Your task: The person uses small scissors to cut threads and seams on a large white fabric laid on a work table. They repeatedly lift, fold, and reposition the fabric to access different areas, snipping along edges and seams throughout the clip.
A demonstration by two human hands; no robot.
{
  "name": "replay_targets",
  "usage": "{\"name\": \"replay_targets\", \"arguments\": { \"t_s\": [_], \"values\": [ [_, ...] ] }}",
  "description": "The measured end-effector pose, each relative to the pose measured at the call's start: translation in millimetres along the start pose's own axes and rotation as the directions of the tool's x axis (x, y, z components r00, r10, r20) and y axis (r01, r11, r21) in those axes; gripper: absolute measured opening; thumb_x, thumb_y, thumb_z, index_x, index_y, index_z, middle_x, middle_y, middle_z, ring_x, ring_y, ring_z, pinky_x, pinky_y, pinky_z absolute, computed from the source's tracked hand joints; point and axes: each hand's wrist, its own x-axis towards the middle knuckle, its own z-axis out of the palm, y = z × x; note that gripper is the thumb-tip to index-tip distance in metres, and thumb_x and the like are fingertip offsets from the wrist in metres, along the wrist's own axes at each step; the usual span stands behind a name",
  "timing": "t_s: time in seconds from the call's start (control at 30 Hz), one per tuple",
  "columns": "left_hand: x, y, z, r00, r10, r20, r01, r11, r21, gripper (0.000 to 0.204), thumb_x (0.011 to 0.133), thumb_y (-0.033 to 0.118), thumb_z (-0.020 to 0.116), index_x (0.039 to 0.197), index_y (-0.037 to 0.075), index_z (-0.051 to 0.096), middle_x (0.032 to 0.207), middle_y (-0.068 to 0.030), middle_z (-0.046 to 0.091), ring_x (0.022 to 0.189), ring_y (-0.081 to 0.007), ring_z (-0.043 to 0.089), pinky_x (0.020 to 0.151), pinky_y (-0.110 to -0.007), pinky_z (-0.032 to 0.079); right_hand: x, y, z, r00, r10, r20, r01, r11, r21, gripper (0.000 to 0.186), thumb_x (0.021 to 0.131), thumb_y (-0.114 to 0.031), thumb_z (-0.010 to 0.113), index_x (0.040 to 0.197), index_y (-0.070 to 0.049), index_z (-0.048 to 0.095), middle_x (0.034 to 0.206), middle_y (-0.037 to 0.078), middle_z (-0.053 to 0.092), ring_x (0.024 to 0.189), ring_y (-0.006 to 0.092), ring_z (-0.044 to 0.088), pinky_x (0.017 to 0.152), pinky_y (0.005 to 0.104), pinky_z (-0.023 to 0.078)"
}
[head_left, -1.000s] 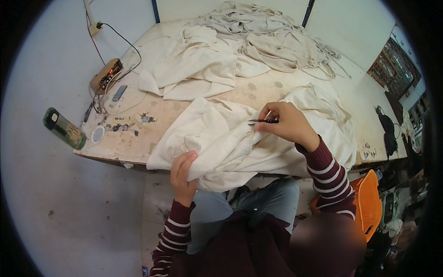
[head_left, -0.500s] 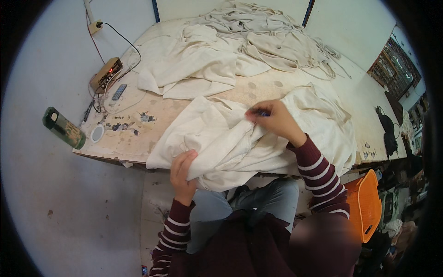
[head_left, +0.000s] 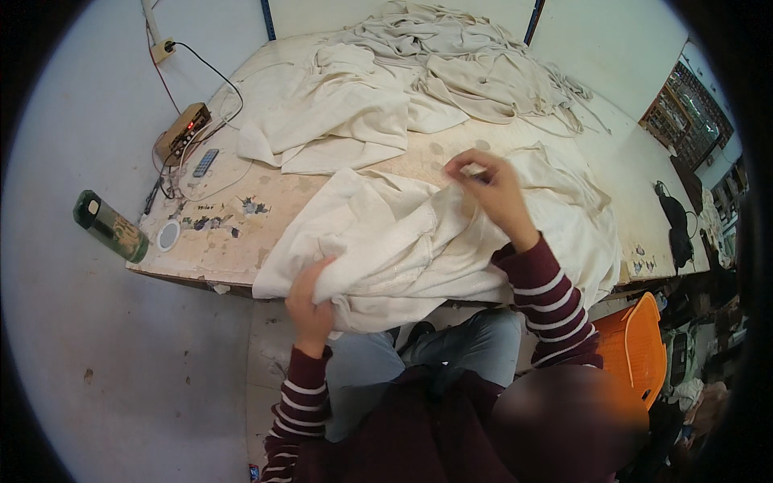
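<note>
A cream fabric garment (head_left: 386, 233) lies bunched along the near edge of the table, its lower folds hanging over my lap. My left hand (head_left: 310, 302) grips the near left edge, with the fingers partly tucked behind a fold. Above the middle of the fabric is my right hand (head_left: 493, 189), fingers curled and the thumb and forefinger close together. A small dark tool (head_left: 481, 177) sits in that palm, mostly covered by the fingers, so its exact kind is hidden. A seam line shows in the folds between my hands.
More cream garments (head_left: 338, 113) and a greyish-beige pile (head_left: 451, 40) cover the table's far side. To the left are a brown radio-like box (head_left: 183, 133), a remote control (head_left: 206, 163) and a green bottle (head_left: 110, 227). An orange basket (head_left: 636, 346) stands at right, below the table.
My right hand has lifted away from the fold it was touching, moving up and slightly right. The fold has dropped flatter, and my left hand has shifted slightly left on the edge.
</note>
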Motion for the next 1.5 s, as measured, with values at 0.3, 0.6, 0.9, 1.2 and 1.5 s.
{"name": "replay_targets", "arguments": {
  "t_s": [0.3,0.6,0.9,1.2,1.5],
  "values": [
    [67,-14,-10,0.764,-0.566,0.309,0.626,0.534,-0.569,0.033,0.095,0.016,0.053,0.113,-0.010,0.061,0.106,-0.0122,0.067,0.095,-0.0165,0.061,0.087,-0.028,0.046,-72,-1,6,0.969,0.015,0.246,-0.020,1.000,0.018,0.025,0.079,-0.009,0.074,0.102,-0.003,0.067,0.098,0.003,0.066,0.085,0.0078,0.060,0.066,0.0196,0.047],
    [50,-23,-3,0.745,-0.605,0.282,0.633,0.505,-0.587,0.030,0.094,0.015,0.055,0.112,-0.008,0.062,0.108,-0.0110,0.066,0.095,-0.0151,0.061,0.087,-0.026,0.046,-76,6,44,0.996,-0.070,-0.050,0.062,0.985,-0.159,0.019,0.078,-0.015,0.075,0.090,-0.001,0.070,0.087,0.008,0.067,0.079,0.0205,0.065,0.069,0.0315,0.050],
    [43,-28,0,0.779,-0.547,0.307,0.599,0.504,-0.622,0.029,0.096,0.014,0.054,0.115,-0.007,0.061,0.110,-0.0107,0.066,0.095,-0.0153,0.062,0.088,-0.027,0.046,-73,-14,20,0.946,0.282,0.157,-0.320,0.752,0.576,0.020,0.087,-0.020,0.069,0.080,-0.002,0.064,0.070,-0.001,0.059,0.052,0.0038,0.039,0.047,0.0206,0.028],
    [57,35,-10,0.990,-0.135,-0.037,0.135,0.991,-0.005,0.031,0.085,0.009,0.065,0.114,-0.001,0.059,0.111,-0.0119,0.063,0.102,-0.0231,0.059,0.091,-0.034,0.044,-70,-20,16,0.976,0.195,0.095,-0.217,0.896,0.388,0.015,0.087,-0.016,0.069,0.086,-0.001,0.068,0.073,0.000,0.063,0.064,0.0032,0.049,0.058,0.0196,0.037],
    [72,93,44,0.947,0.072,0.312,-0.025,0.988,-0.153,0.040,0.074,-0.003,0.069,0.112,0.002,0.055,0.101,-0.0101,0.067,0.094,-0.0255,0.064,0.088,-0.035,0.048,-69,-36,11,0.987,0.148,0.062,-0.157,0.969,0.193,0.014,0.083,-0.010,0.072,0.088,0.002,0.067,0.078,0.002,0.063,0.075,0.0072,0.055,0.070,0.0220,0.043]
  ]
}}
